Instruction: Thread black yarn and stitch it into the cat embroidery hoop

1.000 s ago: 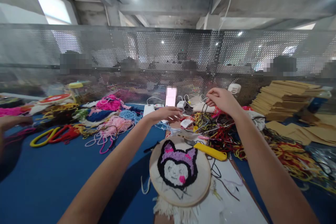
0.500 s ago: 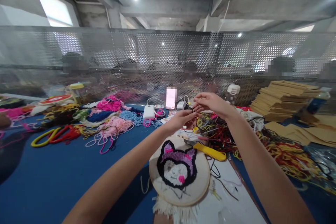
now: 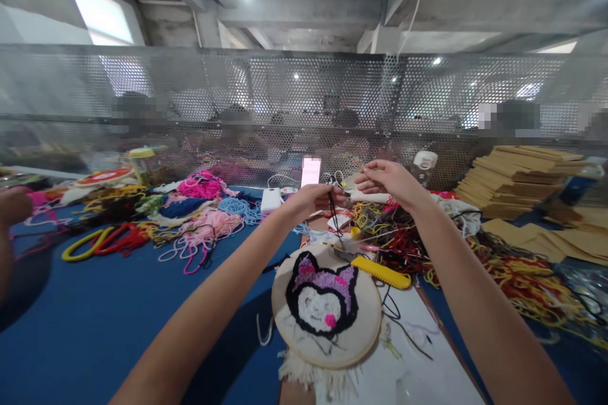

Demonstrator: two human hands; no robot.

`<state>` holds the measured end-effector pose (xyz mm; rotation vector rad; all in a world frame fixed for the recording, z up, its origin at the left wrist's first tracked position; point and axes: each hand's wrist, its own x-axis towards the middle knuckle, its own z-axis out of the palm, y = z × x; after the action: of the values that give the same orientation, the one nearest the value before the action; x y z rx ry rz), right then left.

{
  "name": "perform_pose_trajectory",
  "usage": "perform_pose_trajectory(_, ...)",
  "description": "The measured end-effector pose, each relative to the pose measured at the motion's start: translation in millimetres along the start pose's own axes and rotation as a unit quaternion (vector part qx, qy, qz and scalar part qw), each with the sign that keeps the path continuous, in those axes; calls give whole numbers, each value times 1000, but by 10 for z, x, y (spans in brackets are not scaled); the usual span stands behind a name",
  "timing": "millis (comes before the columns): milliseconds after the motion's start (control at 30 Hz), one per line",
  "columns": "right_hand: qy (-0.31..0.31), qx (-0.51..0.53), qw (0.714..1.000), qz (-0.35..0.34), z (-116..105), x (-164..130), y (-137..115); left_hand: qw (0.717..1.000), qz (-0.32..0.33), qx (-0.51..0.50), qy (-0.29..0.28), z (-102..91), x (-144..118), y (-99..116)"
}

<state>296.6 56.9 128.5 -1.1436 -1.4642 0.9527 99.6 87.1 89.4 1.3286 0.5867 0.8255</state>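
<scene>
Black yarn hangs in a loop from the closed fingers of my left hand, above the far edge of an embroidery hoop. My right hand is raised just to the right, its fingers apart and slightly curved, with nothing visible in them. Below both hands lies the round hoop, its cream cloth carrying a tufted character in black, purple, white and pink. A yellow-handled utility knife rests across the hoop's upper right rim.
Tangled yarn heaps up on the right, beside stacked brown envelopes. Pink yarn and yellow and red scissors lie left on the blue table. A lit phone stands before a perforated screen. Another person's hand shows far left.
My hands have moved apart, the left going left with the black yarn, which now dangles in view. The other person's hand has come further into view at the left.
</scene>
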Motion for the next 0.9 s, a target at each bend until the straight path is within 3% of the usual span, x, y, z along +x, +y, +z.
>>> perform_pose_trajectory(133, -32, -97, 994, 49, -67, 31, 93, 995, -31, -16, 92, -191, -56, 246)
perform_pose_trajectory(300, -101, -167, 974, 112, -40, 47, 244, 981, 41, -44, 185, -462, -244, 579)
perform_pose_trajectory(433, -128, -212, 960, 131, -2, 52, 290, 980, 52, -47, 186, -570, -347, 671)
perform_pose_trajectory(600, -135, -263, 948, 115, 66, 98, 423, 981, 35, -64, 177, -571, -349, 637)
perform_pose_trajectory(767, -79, -344, 935, 42, 147, 174, 569, 983, 21, -70, 168, -581, -328, 613)
perform_pose_trajectory(900, -61, -403, 913, 16, 30, 147, 441, 984, 20, -64, 165, -598, -329, 611)
